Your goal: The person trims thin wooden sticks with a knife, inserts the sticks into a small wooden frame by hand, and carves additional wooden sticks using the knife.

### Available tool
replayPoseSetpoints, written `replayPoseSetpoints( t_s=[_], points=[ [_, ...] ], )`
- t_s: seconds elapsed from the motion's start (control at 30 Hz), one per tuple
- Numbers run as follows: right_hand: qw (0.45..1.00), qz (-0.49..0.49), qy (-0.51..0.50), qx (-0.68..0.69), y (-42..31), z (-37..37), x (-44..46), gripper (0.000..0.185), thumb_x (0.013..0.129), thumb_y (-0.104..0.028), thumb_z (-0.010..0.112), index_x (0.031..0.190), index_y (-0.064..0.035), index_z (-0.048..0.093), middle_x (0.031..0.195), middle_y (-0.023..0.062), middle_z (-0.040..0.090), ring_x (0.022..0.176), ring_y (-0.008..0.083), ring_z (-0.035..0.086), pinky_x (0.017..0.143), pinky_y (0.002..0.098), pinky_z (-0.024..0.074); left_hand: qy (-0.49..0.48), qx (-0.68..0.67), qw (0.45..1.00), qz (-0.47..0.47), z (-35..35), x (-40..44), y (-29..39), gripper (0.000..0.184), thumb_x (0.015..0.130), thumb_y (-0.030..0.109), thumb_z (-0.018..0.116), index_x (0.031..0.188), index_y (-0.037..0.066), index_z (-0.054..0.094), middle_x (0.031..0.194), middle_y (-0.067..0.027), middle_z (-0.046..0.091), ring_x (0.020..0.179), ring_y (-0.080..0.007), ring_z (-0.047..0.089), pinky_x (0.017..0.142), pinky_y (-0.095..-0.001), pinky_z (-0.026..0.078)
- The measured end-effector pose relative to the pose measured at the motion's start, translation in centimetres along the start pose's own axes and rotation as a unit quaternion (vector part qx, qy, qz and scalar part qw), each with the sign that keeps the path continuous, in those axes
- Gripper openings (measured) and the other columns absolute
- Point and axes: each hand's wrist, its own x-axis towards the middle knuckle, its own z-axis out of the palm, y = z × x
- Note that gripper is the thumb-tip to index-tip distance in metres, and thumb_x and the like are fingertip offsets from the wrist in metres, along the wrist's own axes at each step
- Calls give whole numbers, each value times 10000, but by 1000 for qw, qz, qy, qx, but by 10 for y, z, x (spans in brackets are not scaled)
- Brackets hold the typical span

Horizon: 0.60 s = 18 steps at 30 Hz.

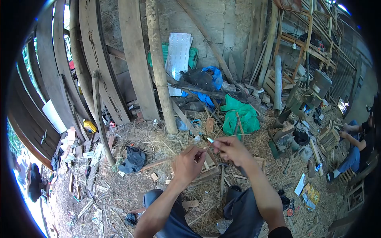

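Both my hands are raised close together above my knees. My right hand (232, 151) has its fingers closed around a short, thin white stick (210, 140) that looks like a cigarette; its tip points up and to the left. Just left of it, my left hand (187, 163) is curled with thumb and fingertips pinched together. What sits in that pinch, if anything, is too small to make out. Below my hands lies a small wooden frame (204, 176), partly hidden by them. A hammer (222, 174) stands against it between my legs.
Wood scraps and straw litter the ground. A black plastic bag (133, 159) lies left, a green plastic sheet (240, 119) ahead. Planks (139, 59) and a pole (160, 71) lean along the wall. A machine (293, 135) stands right, near a seated person (357, 142).
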Motion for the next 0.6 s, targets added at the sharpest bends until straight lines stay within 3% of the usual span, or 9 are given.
replayPoseSetpoints(
  t_s=[0.07,0.13,0.2,0.27,0.3,0.47,0.53,0.57,0.6],
  points=[
    [1000,-5,-11,1,4,2,4,195,933,-178,568,1011,-15,640,740,-3,575,482,40,374,404,197,253,8,-16,1000,-5,-3,1,3,67,788,14,676,846,-7,650,730,-89,600,609,-150,604,553,-270,468],
    [994,-48,91,33,1,-6,9,188,927,-176,578,1015,-24,647,737,-4,576,481,38,375,403,198,267,-3,-12,1000,-5,-6,0,5,69,789,17,678,847,-8,650,732,-90,603,610,-149,604,553,-270,468],
    [994,-68,61,60,1,-15,9,171,924,-173,582,994,-32,649,739,0,578,481,36,379,405,191,284,-4,-10,1000,-5,-5,-1,5,71,790,20,679,848,-9,649,734,-90,606,612,-148,604,553,-271,468],
    [998,0,9,-63,-1,-3,1,176,925,-169,579,982,-14,642,725,-1,572,479,34,377,405,185,280,-3,-18,1000,-7,-1,0,1,76,792,27,681,854,-8,653,745,-92,616,613,-139,601,554,-266,464],
    [999,-12,-32,-23,7,4,4,178,922,-165,583,985,-6,635,713,1,573,484,36,382,406,186,278,0,-17,1000,-7,-3,1,1,76,792,27,681,854,-8,653,745,-92,616,613,-139,601,554,-266,464],
    [994,-74,63,40,0,-9,8,161,922,-164,581,984,-27,638,732,17,585,509,41,394,417,189,288,-13,-43,998,-36,-7,2,6,79,805,40,679,871,1,658,731,-85,629,612,-122,596,557,-258,457],
    [999,-15,52,4,-3,-7,3,160,921,-157,579,982,-21,636,738,27,586,516,42,396,419,192,292,-12,-41,999,-30,-4,0,1,82,808,45,679,875,3,659,727,-82,630,612,-119,596,555,-258,456],
    [999,5,-28,-27,6,-8,6,163,914,-159,587,979,-18,636,737,26,588,509,44,403,413,195,301,-13,-36,999,-23,-3,0,-1,85,811,50,680,879,4,660,723,-79,630,612,-116,596,553,-259,456],
    [999,4,-29,-27,4,-5,7,163,914,-159,587,979,-18,636,737,26,588,509,44,403,413,195,301,-12,-36,999,-24,-4,1,-1,85,811,50,680,879,4,660,723,-79,630,612,-116,596,553,-259,456]
  ],
)
